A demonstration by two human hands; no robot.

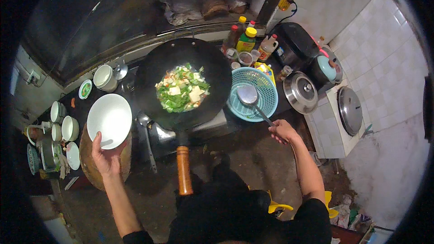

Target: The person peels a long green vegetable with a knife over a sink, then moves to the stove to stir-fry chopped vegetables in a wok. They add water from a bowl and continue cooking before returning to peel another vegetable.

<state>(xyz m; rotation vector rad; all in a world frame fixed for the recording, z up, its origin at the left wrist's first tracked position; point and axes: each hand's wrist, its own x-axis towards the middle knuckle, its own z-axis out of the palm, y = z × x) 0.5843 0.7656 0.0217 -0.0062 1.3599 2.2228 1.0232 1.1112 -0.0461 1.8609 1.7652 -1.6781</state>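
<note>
A white bowl point(110, 120) is in my left hand point(108, 157), thumb on its rim, above a round wooden chopping board point(89, 166). My right hand point(284, 131) grips the handle of a metal wok spatula point(247, 95), whose blade is over a light-blue plastic colander point(271, 108). Between my hands stands a dark wok point(213, 61) with a wooden handle point(184, 169) pointing towards me. In it lies a mix of chopped green vegetables and pale tofu-like pieces point(183, 89). A metal ladle point(149, 142) rests left of the wok.
Sauce bottles point(246, 40) and small jars point(245, 59) stand behind the colander. To the right are a steel pot lid point(300, 93) and a black appliance point(295, 45). Several bowls point(70, 128) and a small plate point(73, 156) crowd the counter's left end.
</note>
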